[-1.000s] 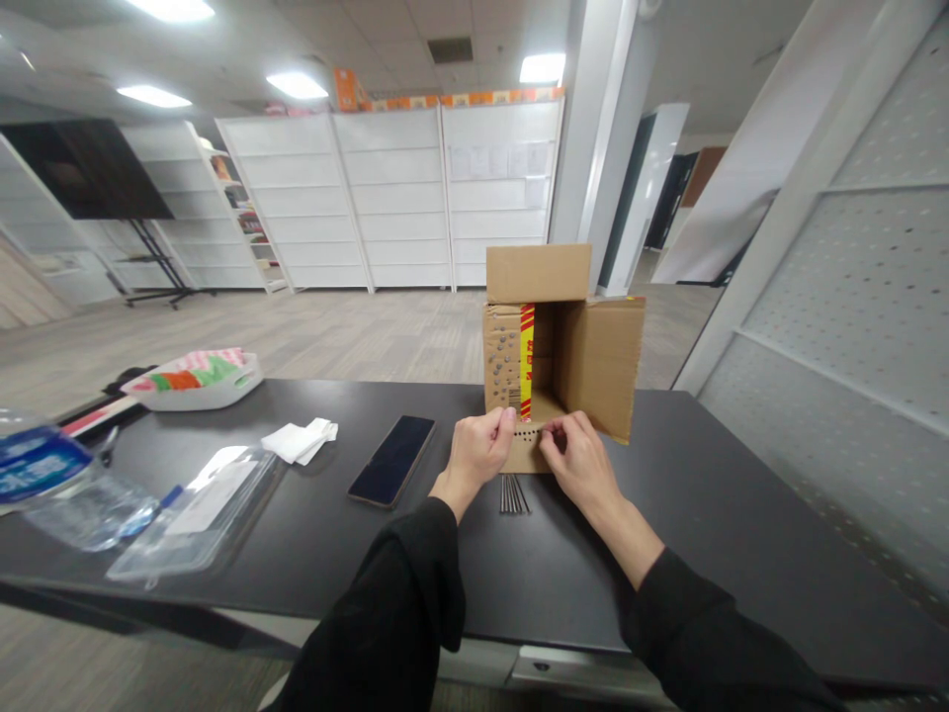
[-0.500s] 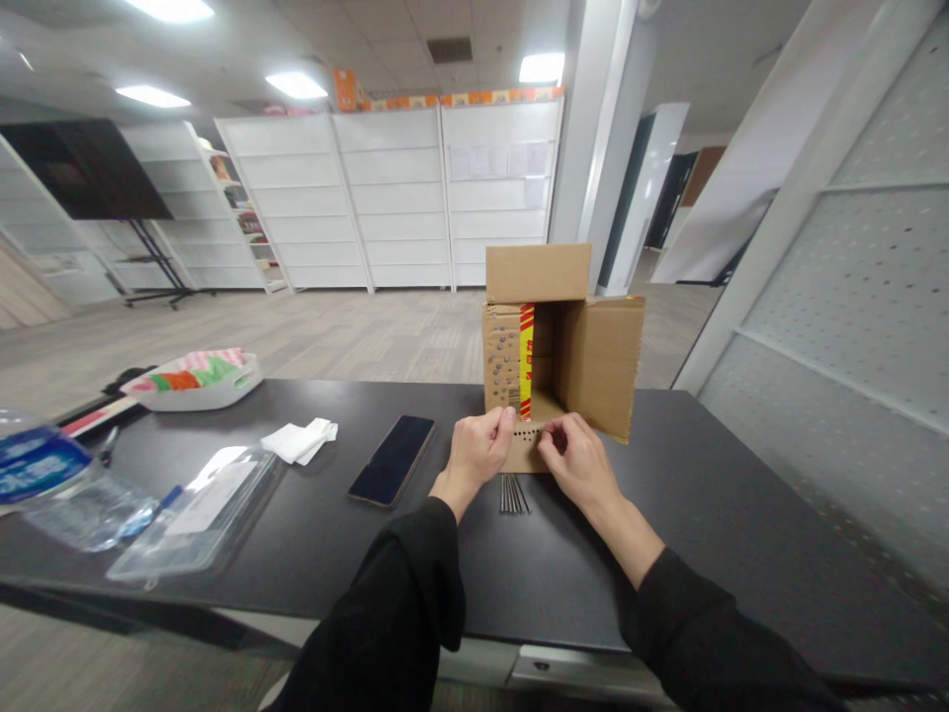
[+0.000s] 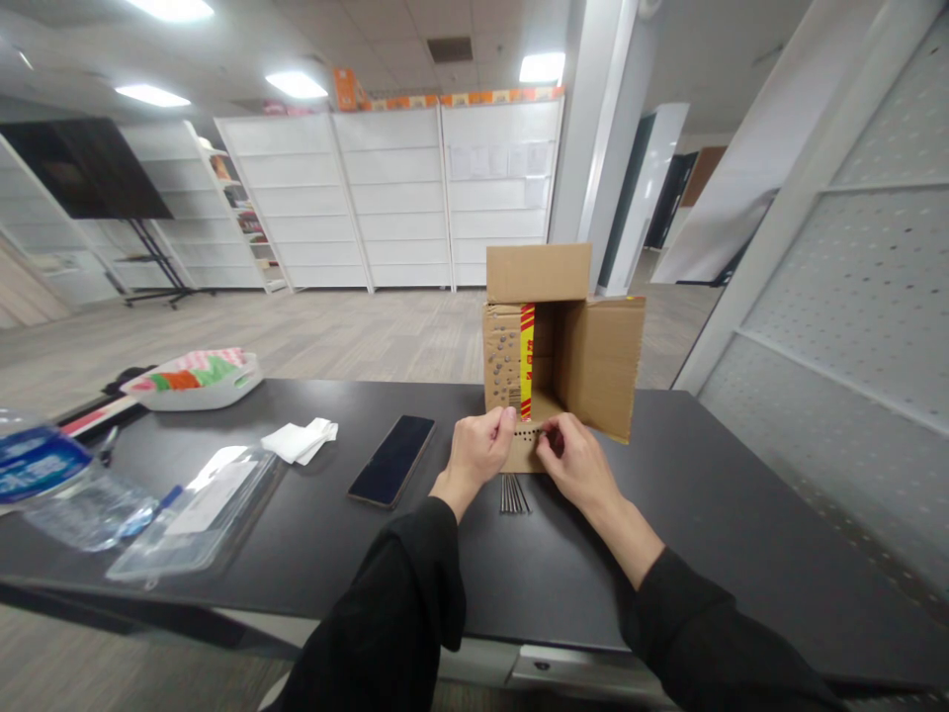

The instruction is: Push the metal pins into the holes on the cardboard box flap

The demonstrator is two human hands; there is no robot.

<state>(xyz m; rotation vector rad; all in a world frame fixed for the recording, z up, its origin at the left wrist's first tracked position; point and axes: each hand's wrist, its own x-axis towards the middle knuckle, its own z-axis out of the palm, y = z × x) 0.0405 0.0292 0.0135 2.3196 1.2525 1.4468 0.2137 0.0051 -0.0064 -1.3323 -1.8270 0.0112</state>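
An open cardboard box (image 3: 568, 341) stands on the dark table, flaps spread, a yellow-and-red tape strip (image 3: 526, 361) on its left flap. Grey round spots that look like nail heads dot that flap. The lowered front flap (image 3: 523, 458) carries rows of small dark dots. At its left end my left hand (image 3: 478, 445) is closed, thumb up, apparently gripping the flap's edge. My right hand (image 3: 579, 463) pinches thumb and forefinger together at the dotted flap's right part; whatever lies between the fingertips is hidden. Several long nails (image 3: 514, 494) lie side by side just in front of the flap.
Left of my hands lie a black phone (image 3: 392, 461), folded white tissue (image 3: 301, 441) and a clear plastic case (image 3: 197, 514). Farther left are a plastic bottle (image 3: 55, 475) and a white basket (image 3: 197, 396) with colourful cloth. A perforated panel (image 3: 852, 297) rises at the right.
My right hand's fingertips have shifted very slightly left along the dotted flap. The left hand, box and nails stay where they were.
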